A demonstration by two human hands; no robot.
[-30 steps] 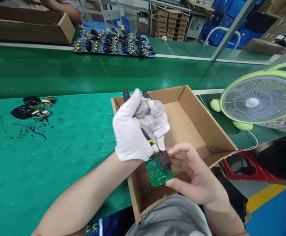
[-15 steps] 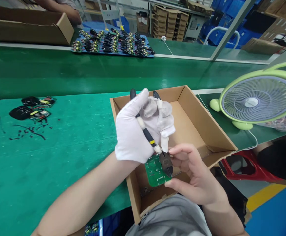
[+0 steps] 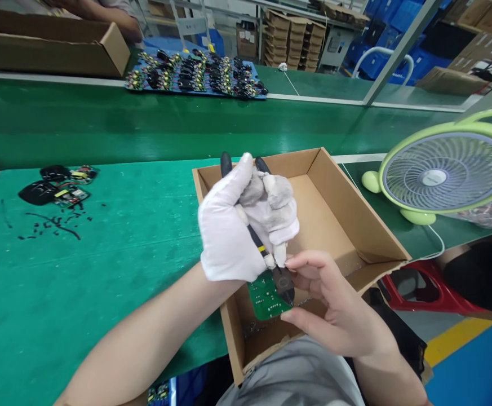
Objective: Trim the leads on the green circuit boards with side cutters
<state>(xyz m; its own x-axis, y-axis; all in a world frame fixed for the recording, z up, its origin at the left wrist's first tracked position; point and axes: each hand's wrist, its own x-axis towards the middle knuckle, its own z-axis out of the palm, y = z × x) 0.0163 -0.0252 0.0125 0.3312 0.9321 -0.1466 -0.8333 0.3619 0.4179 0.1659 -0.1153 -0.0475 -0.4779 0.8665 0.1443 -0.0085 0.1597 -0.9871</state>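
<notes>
My left hand (image 3: pixel 233 237), in a white glove with grey-stained fingertips, is wrapped round a pair of side cutters (image 3: pixel 283 285). Their dark handles poke out above the fingers and the jaws point down toward me. Beneath the jaws is a green circuit board (image 3: pixel 266 301), its solder side up, with the cutter tips close to its right edge. My bare right hand (image 3: pixel 330 304) grips that edge between thumb and fingers; part of the board is hidden by the cutters and the glove. Both hands are over an open cardboard box (image 3: pixel 326 208) with small clippings at its near end.
Two black housings with boards (image 3: pixel 38 193) and scattered dark scraps (image 3: pixel 55 225) lie on the green mat at left. A green fan (image 3: pixel 435 177) stands right. Across the bench are a blue tray of assemblies (image 3: pixel 195 73), another carton (image 3: pixel 51 51) and a person's arm (image 3: pixel 119 20).
The cutter handles are squeezed slightly closer together. The gloved hand, cutters and board have shifted a little to the left; the bare hand keeps its grip on the board.
</notes>
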